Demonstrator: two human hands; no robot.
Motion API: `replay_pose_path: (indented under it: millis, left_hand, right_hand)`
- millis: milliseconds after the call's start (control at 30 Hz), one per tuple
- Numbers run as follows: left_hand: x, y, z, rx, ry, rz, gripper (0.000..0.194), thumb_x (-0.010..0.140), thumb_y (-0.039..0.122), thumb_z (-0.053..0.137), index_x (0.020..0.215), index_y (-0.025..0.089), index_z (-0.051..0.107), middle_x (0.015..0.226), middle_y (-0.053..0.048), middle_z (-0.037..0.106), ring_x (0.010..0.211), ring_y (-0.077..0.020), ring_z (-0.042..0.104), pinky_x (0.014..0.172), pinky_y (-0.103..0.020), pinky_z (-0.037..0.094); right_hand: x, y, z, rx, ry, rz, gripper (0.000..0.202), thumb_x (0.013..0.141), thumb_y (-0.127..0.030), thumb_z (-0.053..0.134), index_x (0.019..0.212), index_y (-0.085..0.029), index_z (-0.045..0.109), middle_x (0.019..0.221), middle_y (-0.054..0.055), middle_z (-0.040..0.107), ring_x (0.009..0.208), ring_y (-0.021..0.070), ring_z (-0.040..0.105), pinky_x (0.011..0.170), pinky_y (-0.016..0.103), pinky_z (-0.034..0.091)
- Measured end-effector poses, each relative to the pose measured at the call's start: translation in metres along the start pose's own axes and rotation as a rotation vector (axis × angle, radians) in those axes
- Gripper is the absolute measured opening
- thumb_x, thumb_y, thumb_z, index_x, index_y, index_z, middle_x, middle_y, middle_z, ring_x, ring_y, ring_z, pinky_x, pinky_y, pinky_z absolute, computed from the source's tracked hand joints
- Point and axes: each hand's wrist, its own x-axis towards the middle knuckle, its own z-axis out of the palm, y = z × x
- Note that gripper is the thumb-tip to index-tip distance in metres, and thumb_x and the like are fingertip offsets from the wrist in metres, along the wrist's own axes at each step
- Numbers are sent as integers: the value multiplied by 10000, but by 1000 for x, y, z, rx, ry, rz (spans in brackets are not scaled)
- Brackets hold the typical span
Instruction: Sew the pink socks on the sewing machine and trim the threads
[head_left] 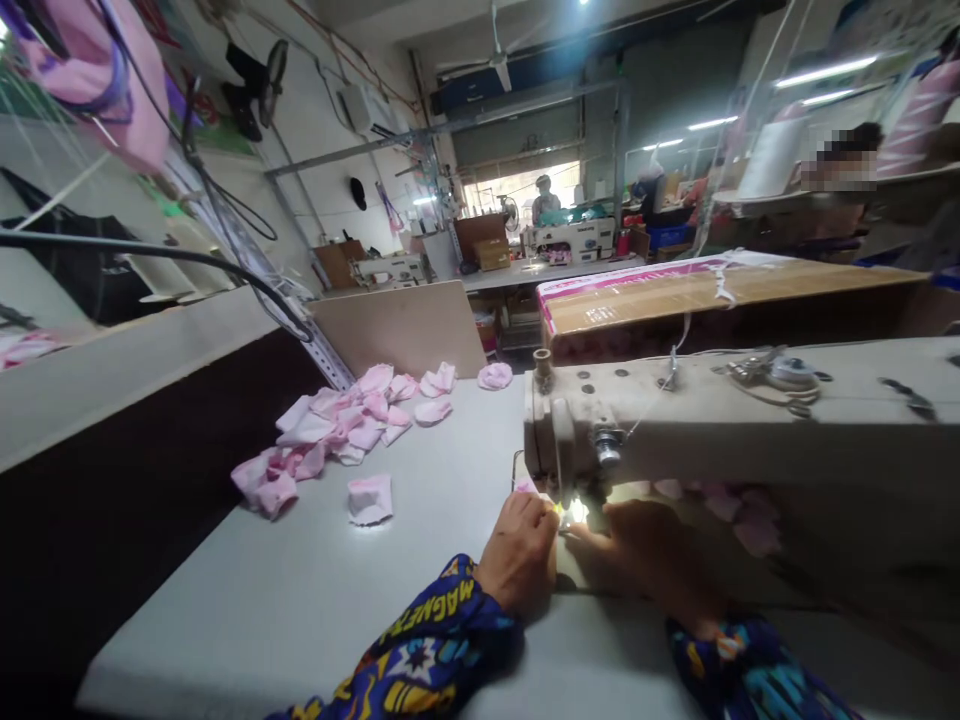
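Observation:
A bright lamp lights the needle area of the sewing machine (712,460), and both of my hands are close to it. My left hand (517,550) rests on the bed just left of the needle, its fingers curled down on a pink fabric piece (525,484). Only a small edge of that cloth shows above the knuckles. Under the machine's arm, in shade, lies my right hand (652,550), with a thumb or finger reaching toward the needle from the right. Its other fingers are hidden, and I cannot see whether it grips cloth.
A heap of pink fabric pieces (337,420) lies on the white table (300,600) to the left, with a single piece (370,500) nearer me. More pieces (754,525) sit beneath the machine arm. Behind the machine stands a cardboard box (675,295). Thread cones (772,155) stand upper right.

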Motion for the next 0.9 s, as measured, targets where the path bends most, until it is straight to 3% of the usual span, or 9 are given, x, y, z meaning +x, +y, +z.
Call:
replay_pose_path:
  millis: [200,300,433,600,733,833,900]
  left_hand:
    - [0,9,2,1,-43,-69,223,752,18,418,908,151,506,845,-101,558,815,-239,530,766,-416,528]
    - [0,5,-6,-110,2,-68,212,808,36,384,942,160,493,860,-89,551,821,-214,540,747,-358,539]
    - [-3,-12,-21,-239,26,36,214,853,47,343,932,166,503,946,-98,541,905,-186,553,753,-294,536]
    - [2,-34,-35,-114,37,274,232,960,110,324,1032,154,541,1000,-102,599,1021,-200,539,879,-366,502]
    - [16,-39,-39,-99,-99,454,253,997,189,303,1035,163,552,950,-71,652,953,-190,576,905,-390,470]
    - [21,-34,-35,-156,-193,386,288,994,205,289,889,169,554,807,-52,634,799,-174,581,786,-339,496]
    - [20,-28,-29,-179,-179,229,258,966,205,332,802,180,529,738,-43,597,726,-171,564,714,-322,497]
  right_hand:
    - [-4,1,-2,-11,71,3,286,850,-358,614,624,-182,626,570,65,641,530,211,613,465,286,256]
    - [-6,0,-1,11,49,21,236,860,-336,596,696,-176,654,604,76,654,545,217,619,459,279,249]
    - [-8,-4,4,34,87,66,329,890,-409,532,708,-163,654,585,94,641,550,223,621,486,269,294]
    - [-4,-16,0,75,7,126,389,901,-466,512,759,-148,684,653,129,672,613,246,647,525,278,355]
    - [1,-16,-10,152,-84,136,337,889,-455,560,814,-160,704,758,123,703,712,252,665,570,283,382]
    - [2,-7,-15,224,-128,81,349,881,-488,568,788,-180,704,752,84,705,739,241,662,593,280,382]
    - [1,-1,-18,236,-131,68,351,890,-484,555,795,-179,702,746,77,702,734,239,660,589,282,375]
